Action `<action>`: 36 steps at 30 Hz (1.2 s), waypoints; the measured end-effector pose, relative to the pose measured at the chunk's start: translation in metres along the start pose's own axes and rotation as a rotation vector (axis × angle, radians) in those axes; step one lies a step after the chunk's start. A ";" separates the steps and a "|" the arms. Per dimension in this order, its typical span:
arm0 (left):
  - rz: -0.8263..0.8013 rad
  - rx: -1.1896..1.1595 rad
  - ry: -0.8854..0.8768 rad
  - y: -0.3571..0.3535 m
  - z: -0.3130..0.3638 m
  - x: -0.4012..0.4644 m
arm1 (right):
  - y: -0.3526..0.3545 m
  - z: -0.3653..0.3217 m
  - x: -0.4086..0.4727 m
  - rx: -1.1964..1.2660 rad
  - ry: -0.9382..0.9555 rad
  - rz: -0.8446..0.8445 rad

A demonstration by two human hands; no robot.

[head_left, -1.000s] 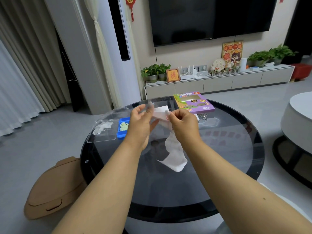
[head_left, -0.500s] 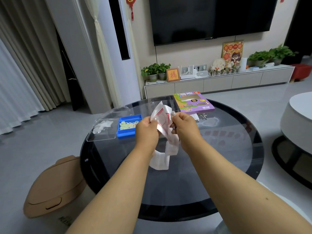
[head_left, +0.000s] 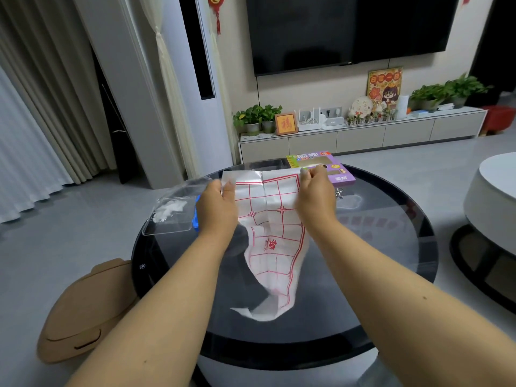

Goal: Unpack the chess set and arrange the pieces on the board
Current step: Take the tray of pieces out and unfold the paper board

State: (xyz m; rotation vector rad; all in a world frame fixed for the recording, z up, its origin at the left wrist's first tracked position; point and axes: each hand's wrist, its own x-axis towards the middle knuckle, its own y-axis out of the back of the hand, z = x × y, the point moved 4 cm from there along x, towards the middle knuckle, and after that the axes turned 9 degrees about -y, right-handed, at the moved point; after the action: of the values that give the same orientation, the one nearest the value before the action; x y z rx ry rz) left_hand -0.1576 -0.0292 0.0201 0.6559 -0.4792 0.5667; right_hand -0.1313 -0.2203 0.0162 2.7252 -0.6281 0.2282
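Each hand, left hand (head_left: 219, 206) and right hand (head_left: 315, 196), pinches a top corner of the thin paper board (head_left: 275, 233) above the bench (head_left: 391, 275); pulling its creases apart too hard could tear it.

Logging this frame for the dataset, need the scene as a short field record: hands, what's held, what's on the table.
left hand: grips the upper left edge of the paper board
right hand: grips the upper right edge of the paper board
paper board: white sheet with a red grid, held up, partly unfolded, lower end creased and hanging over the table
purple box: on the far side of the table, behind the right hand
clear lid: on the table's left edge
blue tray: beside the lid, mostly hidden by the left hand
pieces on board: none yet
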 end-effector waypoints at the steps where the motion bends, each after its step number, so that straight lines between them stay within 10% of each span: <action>1: -0.034 -0.027 0.038 -0.001 -0.003 -0.001 | 0.001 0.000 0.001 0.004 0.010 0.017; 16: -0.235 -0.397 0.480 -0.024 -0.040 -0.016 | -0.019 0.064 0.000 0.256 -0.319 -0.148; 24: -0.222 -0.413 0.717 -0.038 -0.080 -0.028 | -0.029 0.070 0.008 0.062 -0.187 -0.223; 36: -0.284 0.268 0.283 -0.020 -0.125 -0.026 | -0.009 0.108 0.032 -0.568 -0.124 -0.212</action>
State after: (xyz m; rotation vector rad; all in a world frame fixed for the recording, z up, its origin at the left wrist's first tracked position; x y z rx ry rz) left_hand -0.1358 0.0339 -0.0903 0.8677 -0.0407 0.4478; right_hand -0.0905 -0.2638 -0.0799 2.2379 -0.3580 -0.1535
